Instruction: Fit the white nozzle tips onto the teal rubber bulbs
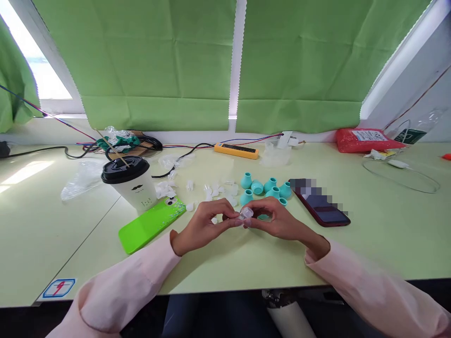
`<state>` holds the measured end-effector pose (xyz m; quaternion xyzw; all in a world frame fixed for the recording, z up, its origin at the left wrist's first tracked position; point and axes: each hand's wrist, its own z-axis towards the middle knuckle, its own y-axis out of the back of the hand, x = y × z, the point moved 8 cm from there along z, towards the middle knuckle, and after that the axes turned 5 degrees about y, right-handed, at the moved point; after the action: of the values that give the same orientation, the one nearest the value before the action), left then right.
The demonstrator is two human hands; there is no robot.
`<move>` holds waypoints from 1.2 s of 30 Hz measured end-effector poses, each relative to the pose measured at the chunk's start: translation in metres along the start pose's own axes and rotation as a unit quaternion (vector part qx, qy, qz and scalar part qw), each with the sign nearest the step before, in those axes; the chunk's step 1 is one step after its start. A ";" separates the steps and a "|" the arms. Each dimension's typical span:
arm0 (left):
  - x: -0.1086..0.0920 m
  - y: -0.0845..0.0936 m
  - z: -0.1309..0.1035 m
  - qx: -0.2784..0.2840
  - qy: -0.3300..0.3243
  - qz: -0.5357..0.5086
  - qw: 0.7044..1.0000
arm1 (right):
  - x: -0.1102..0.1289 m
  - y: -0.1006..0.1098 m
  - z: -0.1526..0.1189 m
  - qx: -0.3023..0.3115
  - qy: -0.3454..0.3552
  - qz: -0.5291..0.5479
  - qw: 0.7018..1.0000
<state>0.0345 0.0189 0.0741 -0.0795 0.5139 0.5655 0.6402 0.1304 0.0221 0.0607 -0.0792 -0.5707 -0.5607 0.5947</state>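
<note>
From the head view, we pinch a small clear cap [246, 213] between both hands: our left hand [202, 225] and right hand [278, 220] meet fingertip to fingertip, just near of the teal cups [266, 186].

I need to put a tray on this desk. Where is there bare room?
Bare: the near right, between the dark phone and the wire loop; also the far left, left of the cup. Crowded: the middle, where both hands pinch a clear piece amid teal caps and white bits.
</note>
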 end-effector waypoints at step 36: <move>0.030 -0.034 -0.011 0.219 0.250 -0.475 0.815 | 0.021 0.002 -0.002 -0.078 0.115 -0.169 0.976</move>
<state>0.0509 0.0190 0.0298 -0.3100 0.6650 0.0247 0.6790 0.1277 0.0089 0.0777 0.0375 -0.4584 -0.7012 0.5448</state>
